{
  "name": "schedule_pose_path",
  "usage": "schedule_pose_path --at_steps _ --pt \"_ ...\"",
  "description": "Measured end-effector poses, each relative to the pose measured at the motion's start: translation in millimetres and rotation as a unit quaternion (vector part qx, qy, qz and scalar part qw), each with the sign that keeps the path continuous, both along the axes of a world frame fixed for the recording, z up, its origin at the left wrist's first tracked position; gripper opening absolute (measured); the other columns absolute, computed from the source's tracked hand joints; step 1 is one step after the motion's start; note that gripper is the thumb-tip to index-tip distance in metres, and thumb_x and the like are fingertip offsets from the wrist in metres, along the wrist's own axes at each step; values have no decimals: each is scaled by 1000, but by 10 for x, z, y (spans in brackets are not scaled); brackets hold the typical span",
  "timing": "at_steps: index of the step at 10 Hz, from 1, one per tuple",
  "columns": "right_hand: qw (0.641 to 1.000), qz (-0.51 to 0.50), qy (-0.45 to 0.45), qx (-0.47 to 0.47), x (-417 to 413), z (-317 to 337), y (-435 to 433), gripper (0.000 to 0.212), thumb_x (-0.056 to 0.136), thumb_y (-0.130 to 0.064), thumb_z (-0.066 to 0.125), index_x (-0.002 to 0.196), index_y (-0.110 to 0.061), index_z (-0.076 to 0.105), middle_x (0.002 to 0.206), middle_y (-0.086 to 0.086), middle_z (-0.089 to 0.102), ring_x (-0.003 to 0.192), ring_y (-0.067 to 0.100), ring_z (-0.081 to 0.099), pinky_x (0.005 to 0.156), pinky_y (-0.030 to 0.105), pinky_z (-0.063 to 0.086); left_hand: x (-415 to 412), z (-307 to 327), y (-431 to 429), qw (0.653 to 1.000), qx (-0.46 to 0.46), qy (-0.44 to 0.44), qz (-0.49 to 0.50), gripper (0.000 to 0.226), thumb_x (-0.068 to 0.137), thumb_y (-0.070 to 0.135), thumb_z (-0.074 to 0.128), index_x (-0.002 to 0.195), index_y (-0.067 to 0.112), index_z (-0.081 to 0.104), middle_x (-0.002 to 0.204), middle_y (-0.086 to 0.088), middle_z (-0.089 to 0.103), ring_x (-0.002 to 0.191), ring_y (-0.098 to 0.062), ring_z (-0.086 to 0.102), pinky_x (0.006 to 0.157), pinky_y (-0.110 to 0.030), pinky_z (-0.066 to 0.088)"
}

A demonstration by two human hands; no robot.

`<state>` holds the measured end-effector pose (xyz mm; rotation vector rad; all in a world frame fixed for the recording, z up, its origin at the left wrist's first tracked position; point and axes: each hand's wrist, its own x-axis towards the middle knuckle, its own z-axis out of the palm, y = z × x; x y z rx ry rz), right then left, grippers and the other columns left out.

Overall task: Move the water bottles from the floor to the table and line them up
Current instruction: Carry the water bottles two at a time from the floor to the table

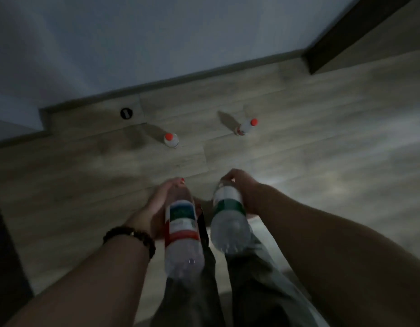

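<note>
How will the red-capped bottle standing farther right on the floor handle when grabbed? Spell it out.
The right floor bottle stands tall and narrow on the smooth floor, so a sideways nudge would probably tip it. Its round body would likely roll once down. The clear plastic probably gives under a hard squeeze.

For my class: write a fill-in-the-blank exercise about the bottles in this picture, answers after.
The left hand, gripping the red-banded bottle, has a ____ on its wrist.
The right hand grips the other bottle, banded ____.
The left floor bottle and right floor bottle have ____ caps.
Answers: bracelet; green; red.
</note>
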<state>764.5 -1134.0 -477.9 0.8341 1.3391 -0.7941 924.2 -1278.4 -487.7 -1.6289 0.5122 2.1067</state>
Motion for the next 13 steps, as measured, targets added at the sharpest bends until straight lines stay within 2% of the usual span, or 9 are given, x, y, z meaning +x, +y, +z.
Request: schedule_pose_path --at_steps 1,2,3,4,6,8,9,11,13 --pt "999 -50 19 -8 -79 949 103 38 83 -32 63 107 -2 61 103 16 62 95 31 62 102 42 51 -275 918 28 997 -58 53 -21 34 98 40 47 76 14 50 72 -14 49 67 -29 50 66 -34 49" --pt "989 -113 69 -60 -132 1547 312 38 91 -37 62 91 0 70 89 16 67 79 31 68 83 41 60 -503 1534 97 990 -108 76 -48 27 102 32 44 90 12 56 66 -10 73 62 -30 72 51 -33 58" --pt "960 -240 107 -97 -141 2207 490 55 103 -36 50 67 -2 75 71 15 69 59 28 70 55 34 58 -784 2085 253 987 -105 96 -69 31 95 33 48 85 7 62 64 -14 70 53 -29 71 48 -35 57" --pt "941 -287 109 -140 -215 2529 714 41 105 -43 44 89 -10 65 89 10 63 75 24 62 66 37 53 -1070 2435 505 981 -108 142 -78 41 92 36 60 72 4 74 71 -20 67 58 -33 67 57 -40 59" --pt "894 -374 64 -240 -695 3103 1466 58 98 -58 46 110 -4 58 97 11 56 83 22 54 76 38 49 -1644 2942 1041 970 -84 183 -133 46 80 46 71 93 1 69 78 -19 65 63 -32 66 62 -39 60" --pt "822 -497 68 -269 -1228 3405 2466 62 98 -59 51 112 0 54 89 18 60 69 32 64 61 43 61 -2490 3315 1921 949 -87 218 -210 51 54 51 91 62 4 74 71 -20 67 64 -36 73 56 -43 59" --pt "805 -514 68 -289 -1528 3521 3129 63 94 -59 58 112 1 54 90 20 62 72 32 64 65 41 60 -2944 3417 2506 946 -78 223 -222 59 54 53 89 78 2 76 77 -23 69 68 -39 73 59 -47 60" --pt "817 -495 114 -273 -2243 3874 4645 59 91 -58 64 110 -2 52 88 20 59 66 34 65 57 43 63 -3859 3659 3922 923 -57 243 -293 83 49 57 88 101 -1 62 83 -28 67 63 -37 69 58 -42 58" --pt "814 -489 210 -232 -2845 4118 5894 59 91 -58 65 114 -5 55 82 20 62 72 35 66 63 42 60 -4686 4012 5163 918 -29 264 -294 70 78 55 72 109 -7 60 84 -29 67 61 -36 70 54 -41 59"
